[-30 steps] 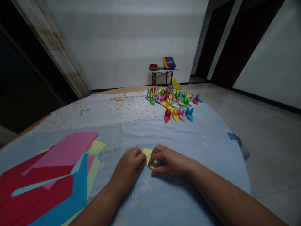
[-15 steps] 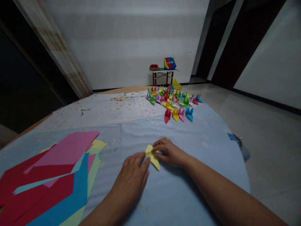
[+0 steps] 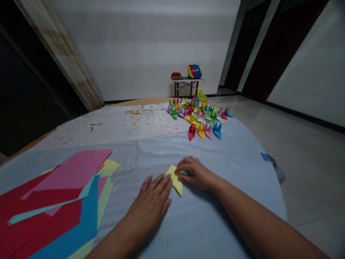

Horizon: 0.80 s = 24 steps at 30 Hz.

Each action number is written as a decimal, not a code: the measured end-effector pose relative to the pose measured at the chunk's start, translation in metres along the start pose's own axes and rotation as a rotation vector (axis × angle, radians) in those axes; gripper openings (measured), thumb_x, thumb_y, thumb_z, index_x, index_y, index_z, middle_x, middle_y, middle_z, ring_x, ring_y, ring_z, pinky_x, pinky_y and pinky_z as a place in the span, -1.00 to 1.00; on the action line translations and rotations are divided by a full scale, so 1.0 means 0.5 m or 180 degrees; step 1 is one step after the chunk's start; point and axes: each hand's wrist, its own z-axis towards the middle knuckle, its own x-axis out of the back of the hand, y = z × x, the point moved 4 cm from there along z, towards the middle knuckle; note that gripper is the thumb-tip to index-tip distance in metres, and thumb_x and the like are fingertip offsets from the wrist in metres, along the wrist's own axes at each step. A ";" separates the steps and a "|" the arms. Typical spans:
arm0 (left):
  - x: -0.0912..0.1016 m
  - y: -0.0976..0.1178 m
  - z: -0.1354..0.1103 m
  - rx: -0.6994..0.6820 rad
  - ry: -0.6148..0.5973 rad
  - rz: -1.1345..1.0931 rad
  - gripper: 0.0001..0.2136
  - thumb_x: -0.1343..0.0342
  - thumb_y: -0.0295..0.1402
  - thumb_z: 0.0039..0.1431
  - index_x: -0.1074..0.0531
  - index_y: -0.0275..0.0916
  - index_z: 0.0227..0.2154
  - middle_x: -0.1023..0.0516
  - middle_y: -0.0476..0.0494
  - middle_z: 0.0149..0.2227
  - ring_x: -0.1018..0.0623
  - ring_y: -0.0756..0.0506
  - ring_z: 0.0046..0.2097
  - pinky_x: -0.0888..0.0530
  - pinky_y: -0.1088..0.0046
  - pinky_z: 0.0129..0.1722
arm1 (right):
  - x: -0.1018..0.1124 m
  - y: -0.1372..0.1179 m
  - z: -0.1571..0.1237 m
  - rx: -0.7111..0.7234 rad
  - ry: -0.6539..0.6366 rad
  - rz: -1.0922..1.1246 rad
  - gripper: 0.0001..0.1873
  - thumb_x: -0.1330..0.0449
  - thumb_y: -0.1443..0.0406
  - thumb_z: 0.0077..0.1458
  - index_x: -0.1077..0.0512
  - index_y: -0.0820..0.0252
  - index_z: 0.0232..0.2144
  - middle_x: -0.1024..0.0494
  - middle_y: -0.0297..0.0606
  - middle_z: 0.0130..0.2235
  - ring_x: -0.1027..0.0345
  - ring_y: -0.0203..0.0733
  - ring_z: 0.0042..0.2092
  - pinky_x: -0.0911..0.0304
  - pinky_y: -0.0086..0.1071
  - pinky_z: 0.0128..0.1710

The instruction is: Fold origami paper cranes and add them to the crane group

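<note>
A small folded yellow paper (image 3: 175,180) lies on the light blue cloth (image 3: 199,223) in front of me. My left hand (image 3: 152,199) rests flat on the cloth, fingers stretched out, with its fingertips touching the paper's left edge. My right hand (image 3: 195,172) has its fingers curled and pressed down on the paper's right edge.
A fanned stack of pink, red, blue and yellow paper sheets (image 3: 59,201) lies at the left. Several folded paper cranes (image 3: 201,118) in many colours stand at the far right of the cloth. A small table with a colourful box (image 3: 194,72) stands by the back wall. The table edge drops off at the right.
My left hand has drawn back from the paper and spread flat on the cloth. The right hand moved up along the paper's right side. The paper now lies more unfolded and pointed.
</note>
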 end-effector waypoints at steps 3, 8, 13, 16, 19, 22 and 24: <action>0.005 -0.007 -0.006 -0.0071 -0.0086 -0.0187 -0.55 0.19 -0.24 0.22 0.02 -0.08 0.18 -0.05 -0.11 0.23 -0.07 -0.18 0.23 0.03 0.08 0.16 | 0.002 -0.001 0.000 -0.0020 -0.0018 0.0007 -0.79 -0.18 0.26 0.01 -0.45 0.09 -0.23 -0.43 -0.25 -0.14 -0.17 -0.14 -0.08 -0.02 -0.22 -0.07; 0.028 -0.018 -0.015 -0.0186 -0.0321 -0.0531 -0.50 0.16 -0.24 0.21 0.15 0.01 0.19 0.01 -0.02 0.25 -0.01 -0.15 0.24 0.01 0.09 0.17 | 0.002 0.000 0.000 -0.0008 -0.0030 0.0013 -0.79 -0.18 0.26 0.01 -0.45 0.09 -0.23 -0.43 -0.24 -0.14 -0.18 -0.14 -0.09 -0.03 -0.23 -0.07; 0.037 -0.025 -0.018 -0.0243 -0.0531 -0.0545 -0.47 0.12 -0.24 0.18 0.16 0.05 0.19 0.08 0.02 0.26 0.04 -0.15 0.25 0.03 0.10 0.18 | -0.001 0.003 0.000 0.0018 0.0007 0.0007 -0.79 -0.19 0.26 0.00 -0.45 0.07 -0.24 -0.42 -0.26 -0.15 -0.18 -0.15 -0.09 -0.03 -0.23 -0.08; 0.033 -0.022 -0.018 -0.0216 -0.0619 -0.0409 -0.48 0.15 -0.21 0.20 0.17 0.07 0.19 0.13 0.03 0.27 0.07 -0.14 0.26 0.04 0.08 0.18 | 0.000 0.004 0.000 0.0027 0.0003 0.0004 -0.80 -0.19 0.26 0.01 -0.45 0.08 -0.24 -0.42 -0.26 -0.15 -0.18 -0.15 -0.10 -0.04 -0.23 -0.09; 0.029 -0.016 -0.016 -0.0174 -0.0611 -0.0282 -0.50 0.19 -0.19 0.21 0.18 0.07 0.19 0.16 0.02 0.27 0.07 -0.15 0.26 0.05 0.07 0.18 | 0.000 0.003 0.001 0.0034 0.0005 -0.0002 -0.79 -0.19 0.26 0.01 -0.45 0.08 -0.24 -0.42 -0.25 -0.15 -0.18 -0.15 -0.11 -0.04 -0.23 -0.09; 0.027 -0.011 -0.014 -0.0127 -0.0615 -0.0198 -0.50 0.21 -0.18 0.22 0.20 0.08 0.19 0.16 0.02 0.27 0.08 -0.14 0.26 0.06 0.07 0.18 | -0.002 0.002 0.001 0.0045 0.0026 -0.0016 -0.79 -0.19 0.26 0.00 -0.45 0.08 -0.24 -0.42 -0.25 -0.15 -0.18 -0.14 -0.11 -0.04 -0.22 -0.10; 0.027 -0.009 -0.013 -0.0099 -0.0623 -0.0165 -0.50 0.22 -0.17 0.22 0.21 0.08 0.19 0.17 0.01 0.28 0.08 -0.14 0.26 0.06 0.07 0.18 | -0.003 0.003 0.001 0.0034 0.0039 -0.0018 -0.79 -0.19 0.26 0.00 -0.45 0.07 -0.24 -0.42 -0.25 -0.15 -0.18 -0.14 -0.11 -0.05 -0.22 -0.09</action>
